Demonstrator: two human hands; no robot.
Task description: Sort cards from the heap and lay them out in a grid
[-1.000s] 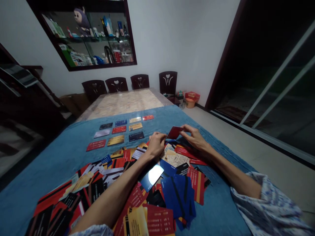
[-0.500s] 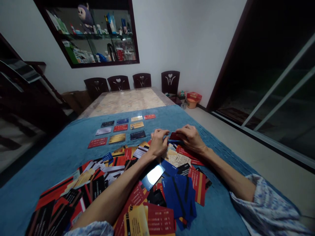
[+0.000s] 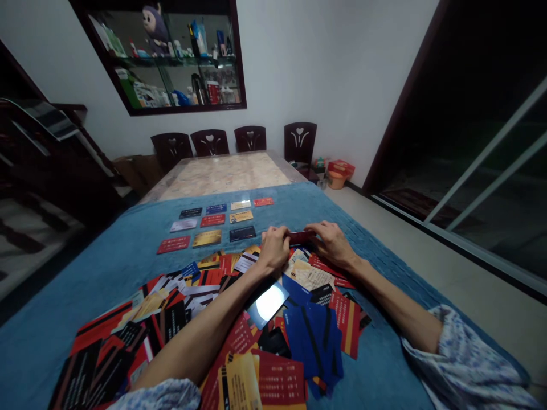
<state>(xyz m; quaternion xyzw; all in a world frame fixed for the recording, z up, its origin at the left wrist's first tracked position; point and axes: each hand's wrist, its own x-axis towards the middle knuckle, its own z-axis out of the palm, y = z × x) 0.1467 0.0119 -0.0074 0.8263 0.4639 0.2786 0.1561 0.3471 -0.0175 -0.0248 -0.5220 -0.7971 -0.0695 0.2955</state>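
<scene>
As fingers of the left hand (image 3: pixel 274 247) and right hand (image 3: pixel 332 242) pinch opposite ends of one dark red card (image 3: pixel 301 237) at the far edge of a card heap (image 3: pixel 243 336), ten laid-out cards (image 3: pixel 212 220) occupy the blue cloth (image 3: pixel 98 279) over the bench (image 3: pixel 226 173) and a wall cabinet (image 3: pixel 188 109) holds one purple plush toy (image 3: pixel 156 28).

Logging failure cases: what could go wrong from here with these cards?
1. The dark red card held by the right hand could slip into the loose card pile.
2. The left forearm crosses that pile and might drag cards along.
3. The left hand is close to the dark blue card and might nudge it.
</scene>
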